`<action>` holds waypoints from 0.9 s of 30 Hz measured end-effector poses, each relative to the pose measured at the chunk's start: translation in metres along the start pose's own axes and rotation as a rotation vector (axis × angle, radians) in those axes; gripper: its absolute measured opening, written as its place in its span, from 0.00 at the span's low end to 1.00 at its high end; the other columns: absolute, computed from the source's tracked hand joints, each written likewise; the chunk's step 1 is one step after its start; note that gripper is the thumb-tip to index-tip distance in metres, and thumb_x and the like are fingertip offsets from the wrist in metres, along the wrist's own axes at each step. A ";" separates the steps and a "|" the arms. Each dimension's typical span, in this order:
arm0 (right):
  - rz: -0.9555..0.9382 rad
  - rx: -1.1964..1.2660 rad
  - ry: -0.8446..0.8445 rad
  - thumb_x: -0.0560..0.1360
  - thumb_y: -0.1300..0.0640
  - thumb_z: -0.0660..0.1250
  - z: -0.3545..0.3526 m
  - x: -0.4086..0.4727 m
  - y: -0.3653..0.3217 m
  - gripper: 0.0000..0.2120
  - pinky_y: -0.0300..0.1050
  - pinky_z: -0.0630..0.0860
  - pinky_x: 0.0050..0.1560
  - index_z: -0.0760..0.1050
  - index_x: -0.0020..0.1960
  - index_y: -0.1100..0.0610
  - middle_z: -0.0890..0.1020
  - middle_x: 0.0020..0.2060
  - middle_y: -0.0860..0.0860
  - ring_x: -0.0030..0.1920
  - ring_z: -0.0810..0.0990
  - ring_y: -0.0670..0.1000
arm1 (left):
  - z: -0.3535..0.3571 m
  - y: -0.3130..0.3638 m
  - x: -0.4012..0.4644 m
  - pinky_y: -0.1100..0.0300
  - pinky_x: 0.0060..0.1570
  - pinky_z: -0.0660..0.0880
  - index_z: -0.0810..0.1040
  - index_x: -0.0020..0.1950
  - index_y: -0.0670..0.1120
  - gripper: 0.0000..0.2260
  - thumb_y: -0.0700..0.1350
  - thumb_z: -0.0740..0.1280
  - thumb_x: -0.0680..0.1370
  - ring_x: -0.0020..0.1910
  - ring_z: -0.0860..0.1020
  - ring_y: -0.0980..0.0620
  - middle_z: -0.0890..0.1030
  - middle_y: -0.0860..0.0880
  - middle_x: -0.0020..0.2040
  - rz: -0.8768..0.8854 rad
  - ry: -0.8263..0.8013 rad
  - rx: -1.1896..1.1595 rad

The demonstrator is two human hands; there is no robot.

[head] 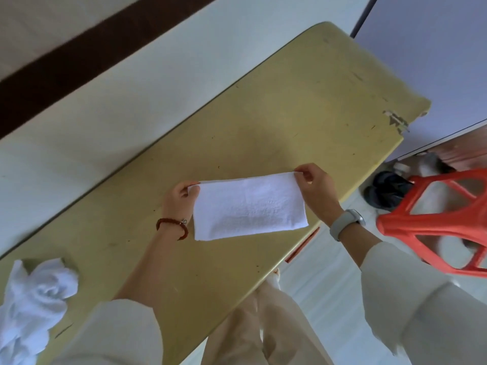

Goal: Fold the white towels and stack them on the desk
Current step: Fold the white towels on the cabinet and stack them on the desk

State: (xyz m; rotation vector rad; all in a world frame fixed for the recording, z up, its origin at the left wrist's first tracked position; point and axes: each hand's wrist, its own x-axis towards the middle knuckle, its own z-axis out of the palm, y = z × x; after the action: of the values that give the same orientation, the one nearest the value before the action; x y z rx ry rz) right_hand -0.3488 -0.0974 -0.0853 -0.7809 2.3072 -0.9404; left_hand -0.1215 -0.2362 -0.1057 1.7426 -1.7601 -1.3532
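- The white towel hangs over the middle of the yellow surface, already folded into a strip.
- The left hand pinches one top corner and the right hand the other; each grip is narrow.
- Keep the top edge taut and level, then bring the corners together squarely.
- Unfolded towels wait at the surface's left end.

A yellowish surface runs slantwise from the lower left to the upper right of the frame, its top scuffed and its far right corner chipped. A heap of crumpled white towels lies on it at the lower left edge of the frame.
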 end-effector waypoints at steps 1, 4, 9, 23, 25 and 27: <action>0.001 -0.018 0.003 0.76 0.61 0.62 0.003 0.004 0.002 0.08 0.31 0.65 0.36 0.77 0.52 0.62 0.79 0.42 0.51 0.43 0.74 0.47 | 0.001 -0.003 0.003 0.76 0.33 0.68 0.80 0.50 0.41 0.07 0.37 0.64 0.75 0.36 0.74 0.60 0.77 0.56 0.38 0.003 0.014 0.013; 0.017 -0.051 0.011 0.76 0.62 0.62 0.011 0.013 0.008 0.08 0.33 0.64 0.39 0.77 0.52 0.62 0.80 0.43 0.54 0.43 0.74 0.48 | 0.002 -0.008 0.009 0.77 0.34 0.69 0.80 0.51 0.40 0.08 0.37 0.64 0.76 0.37 0.74 0.61 0.79 0.52 0.39 0.042 0.020 0.071; 0.027 -0.077 0.021 0.76 0.62 0.62 0.019 0.020 0.014 0.08 0.36 0.67 0.43 0.77 0.52 0.62 0.80 0.46 0.56 0.43 0.74 0.49 | 0.002 -0.009 0.015 0.79 0.35 0.68 0.81 0.50 0.41 0.07 0.40 0.65 0.76 0.36 0.74 0.61 0.80 0.49 0.41 0.084 0.038 0.136; -0.029 -0.173 0.063 0.75 0.68 0.58 0.026 0.024 0.017 0.07 0.37 0.64 0.40 0.75 0.48 0.65 0.76 0.45 0.59 0.40 0.72 0.52 | 0.007 -0.009 0.028 0.60 0.42 0.70 0.79 0.49 0.45 0.08 0.47 0.65 0.76 0.41 0.75 0.53 0.79 0.51 0.42 0.100 0.036 0.342; -0.044 -0.189 0.076 0.74 0.68 0.58 0.028 0.024 0.018 0.07 0.39 0.64 0.40 0.75 0.48 0.66 0.75 0.45 0.60 0.39 0.71 0.52 | 0.008 -0.009 0.028 0.60 0.41 0.70 0.79 0.48 0.45 0.08 0.48 0.65 0.76 0.41 0.75 0.53 0.78 0.51 0.41 0.113 0.040 0.373; -0.058 -0.209 0.091 0.75 0.68 0.59 0.028 0.024 0.018 0.07 0.41 0.65 0.39 0.75 0.48 0.66 0.74 0.46 0.60 0.38 0.70 0.52 | 0.009 -0.010 0.028 0.61 0.40 0.68 0.78 0.48 0.45 0.07 0.47 0.65 0.76 0.40 0.74 0.53 0.77 0.52 0.41 0.116 0.042 0.388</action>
State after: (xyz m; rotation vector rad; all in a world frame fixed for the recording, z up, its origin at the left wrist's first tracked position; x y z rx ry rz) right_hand -0.3528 -0.1154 -0.1222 -0.9111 2.5036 -0.7820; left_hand -0.1288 -0.2559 -0.1284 1.8026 -2.1736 -0.9664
